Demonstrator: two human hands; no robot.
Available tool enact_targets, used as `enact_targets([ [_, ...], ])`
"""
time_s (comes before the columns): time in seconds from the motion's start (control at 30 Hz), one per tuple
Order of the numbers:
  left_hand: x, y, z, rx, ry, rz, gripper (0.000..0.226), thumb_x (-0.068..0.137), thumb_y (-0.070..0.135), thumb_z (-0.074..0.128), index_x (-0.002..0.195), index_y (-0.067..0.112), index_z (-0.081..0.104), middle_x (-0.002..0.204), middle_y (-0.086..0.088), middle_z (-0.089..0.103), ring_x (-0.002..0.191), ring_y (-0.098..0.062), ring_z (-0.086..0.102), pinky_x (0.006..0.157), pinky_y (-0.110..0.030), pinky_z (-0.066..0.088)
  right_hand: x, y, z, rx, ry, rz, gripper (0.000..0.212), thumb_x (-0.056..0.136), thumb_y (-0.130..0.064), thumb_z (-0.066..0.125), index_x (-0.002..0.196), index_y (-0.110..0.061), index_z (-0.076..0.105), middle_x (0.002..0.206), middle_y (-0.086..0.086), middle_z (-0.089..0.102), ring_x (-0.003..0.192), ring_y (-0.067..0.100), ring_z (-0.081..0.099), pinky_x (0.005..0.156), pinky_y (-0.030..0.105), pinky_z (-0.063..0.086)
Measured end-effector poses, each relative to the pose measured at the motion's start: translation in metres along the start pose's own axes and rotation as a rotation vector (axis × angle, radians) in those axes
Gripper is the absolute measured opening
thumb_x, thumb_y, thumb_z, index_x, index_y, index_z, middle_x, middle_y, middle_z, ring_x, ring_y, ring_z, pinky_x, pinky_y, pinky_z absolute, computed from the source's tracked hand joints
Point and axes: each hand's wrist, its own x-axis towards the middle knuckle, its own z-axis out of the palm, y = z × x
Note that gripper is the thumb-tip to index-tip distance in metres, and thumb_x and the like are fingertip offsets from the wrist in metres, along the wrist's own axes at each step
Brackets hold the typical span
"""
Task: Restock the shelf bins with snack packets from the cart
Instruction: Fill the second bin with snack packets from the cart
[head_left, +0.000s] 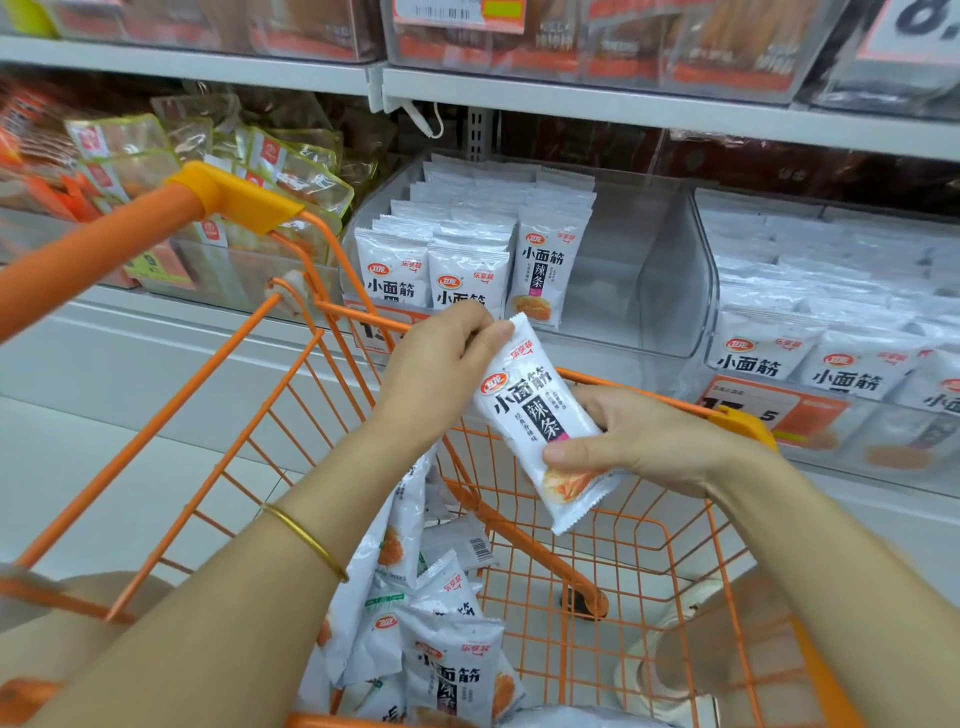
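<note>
Packet (540, 421): white, black characters, red logo, orange food picture low down, crimped ends. Held tilted above cart (130, 234); top corner pinched by left hand (441, 369), lower half gripped by right hand (639, 436). Clear shelf bin (670, 280) just beyond cart rim: stocked at left, open room at right.

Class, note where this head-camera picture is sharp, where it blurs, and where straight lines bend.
Head view: the held packet is sharp, its print readable; the top-shelf bins are soft and blurred; the white shelf edge bows slightly, a wide-angle effect; lighting is even, with faint glare on the clear bin wall.
</note>
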Motion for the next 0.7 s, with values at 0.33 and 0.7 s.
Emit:
enact_targets([
  [0.33,-0.002,-0.005,0.005,0.243,0.035,0.225,0.039,0.094,0.025,0.040,0.127,0.012,0.054,0.124,-0.002,0.057,0.121,-0.019,0.046,0.103,-0.025,0.028,0.012,-0.049,-0.038,0.315,0.667,-0.083,0.007,0.087,-0.005,0.057,0.084,-0.010,0.059,0.064,0.001,0.069,0.049,0.009,0.064,0.047,0.020,0.051],
  [0.7,-0.007,-0.019,0.016,0.571,-0.176,0.312,0.063,0.096,0.029,0.044,0.150,0.015,0.015,0.158,-0.003,0.009,0.145,-0.015,0.000,0.112,-0.024,-0.015,0.108,-0.033,-0.068,-0.163,0.910,0.203,0.036,0.064,-0.005,0.084,0.095,-0.005,0.064,0.101,0.009,0.068,0.094,0.026,0.065,0.081,0.040,0.056],
])
